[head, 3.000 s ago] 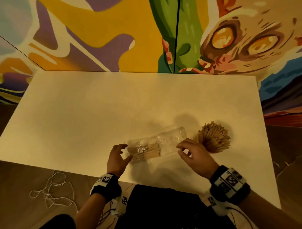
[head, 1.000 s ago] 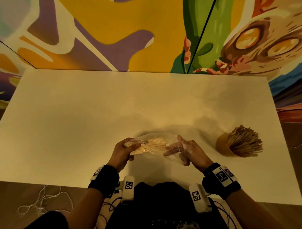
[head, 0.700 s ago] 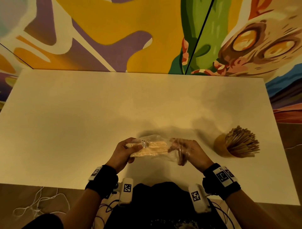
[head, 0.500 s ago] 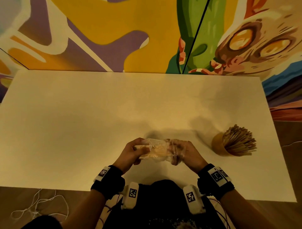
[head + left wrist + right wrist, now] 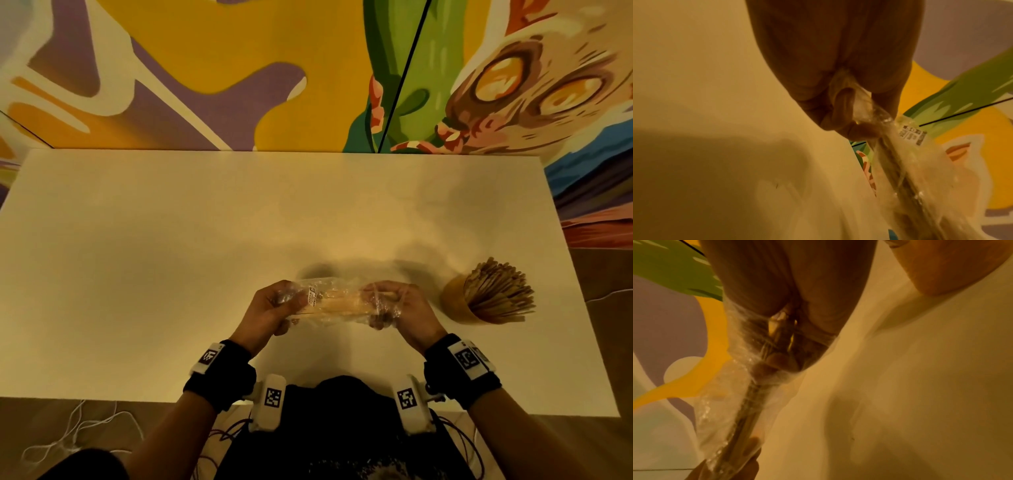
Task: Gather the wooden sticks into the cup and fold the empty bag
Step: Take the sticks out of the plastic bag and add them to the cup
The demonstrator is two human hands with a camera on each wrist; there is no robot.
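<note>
White surface [image 5: 171, 274] under a loud painted mural [image 5: 205, 68]; stick-stuffed cup [image 5: 455, 305] lower right; both hands, left [image 5: 267, 308] and right [image 5: 404, 308], clutching the bag [image 5: 335, 305] lower middle.

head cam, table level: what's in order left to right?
left hand → clear plastic bag with wooden sticks inside → right hand → cup, its sticks fanning out to the right.

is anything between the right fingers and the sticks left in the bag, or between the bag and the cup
Yes: the clear bag wraps the remaining sticks, so plastic lies between them and the right hand. The tabletop between bag and cup shows nothing in the way.
</note>
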